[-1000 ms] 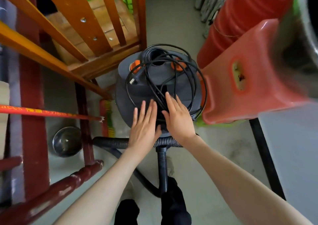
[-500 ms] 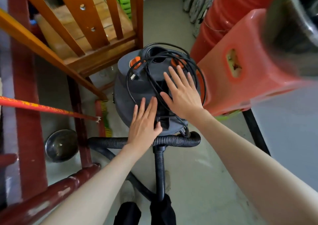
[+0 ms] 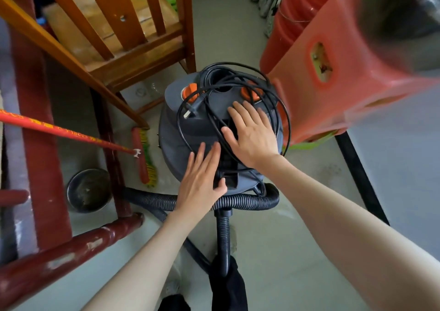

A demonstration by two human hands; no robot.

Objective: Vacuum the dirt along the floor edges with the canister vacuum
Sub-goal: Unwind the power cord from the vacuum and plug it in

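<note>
A dark grey canister vacuum (image 3: 171, 139) with two orange knobs stands on the floor in the middle of the view. Its black power cord (image 3: 283, 110) lies coiled loosely on the lid, the plug (image 3: 190, 112) resting at the left. My right hand (image 3: 252, 134) lies flat on the lid over the cord, fingers straight and spread. My left hand (image 3: 200, 184) rests flat on the near side of the canister, fingers straight. A black ribbed hose (image 3: 250, 202) curls around the front of the canister and runs back toward me.
A wooden chair (image 3: 133, 56) stands at upper left, tight against the vacuum. A red plastic stool (image 3: 357, 72) and stacked red buckets (image 3: 297, 13) crowd the right. A red-handled broom (image 3: 71, 132), a metal bowl (image 3: 89, 191) and dark red wooden rails (image 3: 59, 258) sit left.
My right hand has slid forward from the near edge of the lid onto its middle, over the cord. My left hand stays on the near side. The view shifted a little.
</note>
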